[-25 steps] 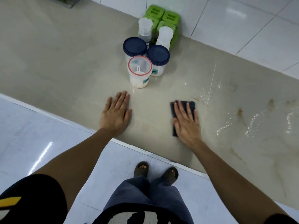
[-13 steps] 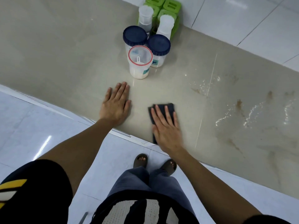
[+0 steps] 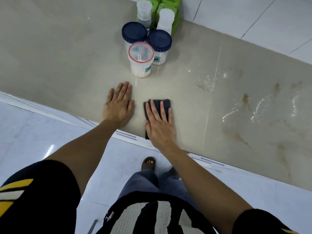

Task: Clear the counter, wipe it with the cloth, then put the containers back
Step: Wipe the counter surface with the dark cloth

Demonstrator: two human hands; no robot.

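My right hand point(image 3: 160, 125) presses flat, fingers straight, on a dark folded cloth point(image 3: 166, 105) near the front edge of the beige counter point(image 3: 67, 61). My left hand point(image 3: 119, 105) rests flat on the counter just left of the cloth. Behind the hands stands a group of containers: a red-rimmed clear jar point(image 3: 141, 59) with white powder in front, two blue-lidded jars point(image 3: 134, 33) point(image 3: 159, 42) behind it, two white-capped bottles point(image 3: 144, 10) point(image 3: 165, 18), and green boxes point(image 3: 170, 2) against the wall.
Wet streaks and brown stains point(image 3: 244, 98) spread over the counter to the right of the cloth. A white tiled wall point(image 3: 253, 17) backs the counter. The counter's front edge point(image 3: 126, 135) runs under my wrists, with the tiled floor and my feet below.
My right hand has slid the cloth leftward along the counter, from beside the wet patch to close by my left hand. The left hand has stayed in place.
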